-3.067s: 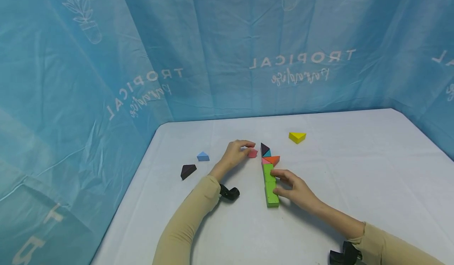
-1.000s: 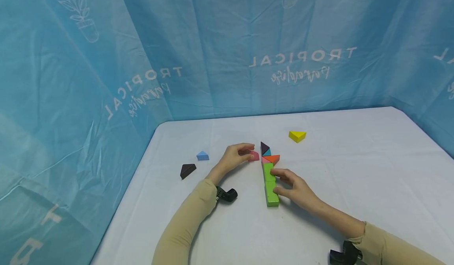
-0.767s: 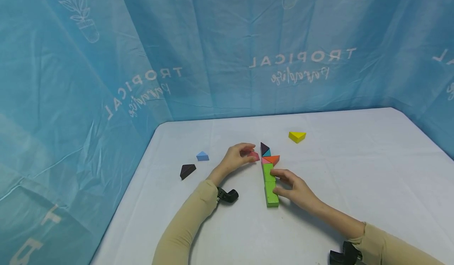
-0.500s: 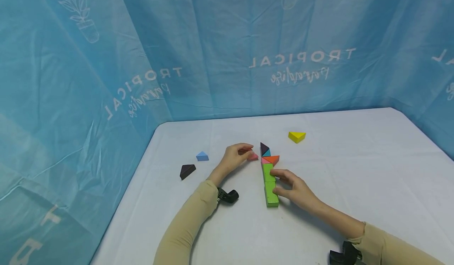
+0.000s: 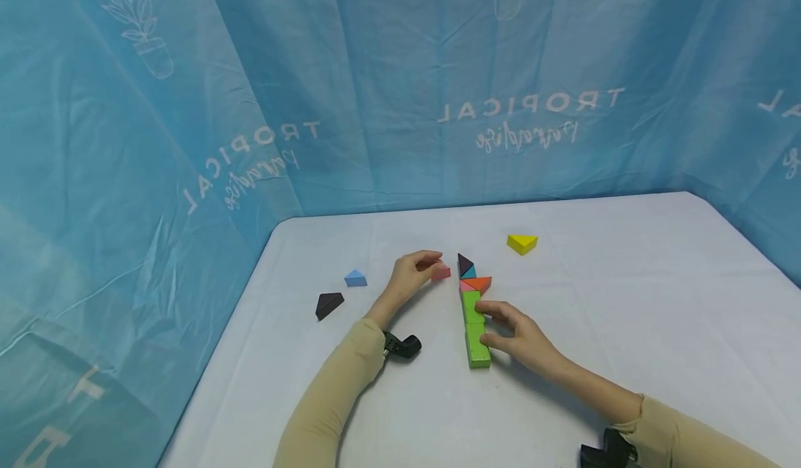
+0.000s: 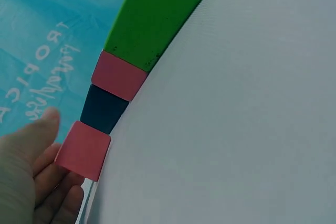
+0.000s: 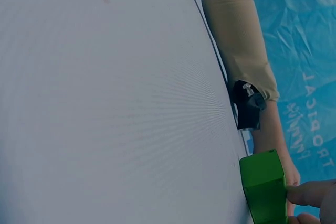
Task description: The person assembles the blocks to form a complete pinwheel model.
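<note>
My left hand [image 5: 409, 280] pinches a small pink block [image 5: 443, 272] between thumb and fingers, just left of the far end of a row of blocks. In the left wrist view the pink block [image 6: 84, 150] shows a square face. The row holds two green blocks [image 5: 477, 348] nearest me, then a pink triangle [image 5: 466, 286], an orange triangle [image 5: 478, 284], a teal triangle [image 5: 469, 272] and a dark triangle [image 5: 464, 265]. Against the green blocks' right side rest the thumb and fingertips of my right hand [image 5: 519, 336]; its thumb touches the green [image 7: 265, 187] in the right wrist view.
On the white table [image 5: 594, 301], a light blue triangular block [image 5: 355, 279] and a dark brown block [image 5: 329, 304] lie left of my left hand. A yellow triangular block [image 5: 522, 244] sits beyond the row, to the right. Blue printed cloth [image 5: 388, 106] hangs behind the table.
The pink block has been turned in my left fingers, and over the last second it has shifted slightly left, away from the row. My right hand has stayed at the green blocks.
</note>
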Demonstrator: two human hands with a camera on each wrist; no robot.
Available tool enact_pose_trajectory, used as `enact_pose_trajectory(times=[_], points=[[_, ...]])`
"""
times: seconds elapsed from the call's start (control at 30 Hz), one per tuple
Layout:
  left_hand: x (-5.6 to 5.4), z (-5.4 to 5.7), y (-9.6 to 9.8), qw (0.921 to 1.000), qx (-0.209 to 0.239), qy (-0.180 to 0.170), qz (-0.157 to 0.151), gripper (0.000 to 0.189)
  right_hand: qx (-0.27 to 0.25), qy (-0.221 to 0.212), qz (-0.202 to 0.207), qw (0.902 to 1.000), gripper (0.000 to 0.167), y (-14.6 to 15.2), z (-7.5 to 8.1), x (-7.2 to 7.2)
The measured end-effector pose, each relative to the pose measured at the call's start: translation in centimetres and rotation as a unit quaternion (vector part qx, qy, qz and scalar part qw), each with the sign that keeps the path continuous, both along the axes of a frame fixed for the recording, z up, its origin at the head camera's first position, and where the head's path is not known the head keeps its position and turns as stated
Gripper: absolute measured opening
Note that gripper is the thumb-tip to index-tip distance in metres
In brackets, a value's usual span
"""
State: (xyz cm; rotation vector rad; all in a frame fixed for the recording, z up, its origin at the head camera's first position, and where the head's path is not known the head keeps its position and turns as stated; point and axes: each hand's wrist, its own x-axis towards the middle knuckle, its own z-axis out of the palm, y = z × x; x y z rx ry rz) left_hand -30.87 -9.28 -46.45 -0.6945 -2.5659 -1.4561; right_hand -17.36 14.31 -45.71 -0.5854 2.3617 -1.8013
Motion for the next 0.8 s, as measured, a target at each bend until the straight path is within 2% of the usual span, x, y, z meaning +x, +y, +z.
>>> enact_pose_trajectory(times=[0.13, 0.37, 0.8], points=[[0.2, 0.0, -0.2, 0.9995, -0.006, -0.026, -0.017, 0.042, 0.000, 0.012, 0.000, 0.9999, 0.051, 0.1, 0.0, -0.1], [-0.2, -0.3, -0.1, 0.9992, -0.023, 0.003, -0.032, 0.042, -0.004, 0.013, 0.006, 0.9999, 0.052, 0.2, 0.0, -0.2], [-0.4, -0.3, 1.8, 0.9981, -0.029, -0.009, -0.053, 0.040, -0.004, 0.012, 0.001, 0.9999, 0.052, 0.1, -0.1, -0.1]])
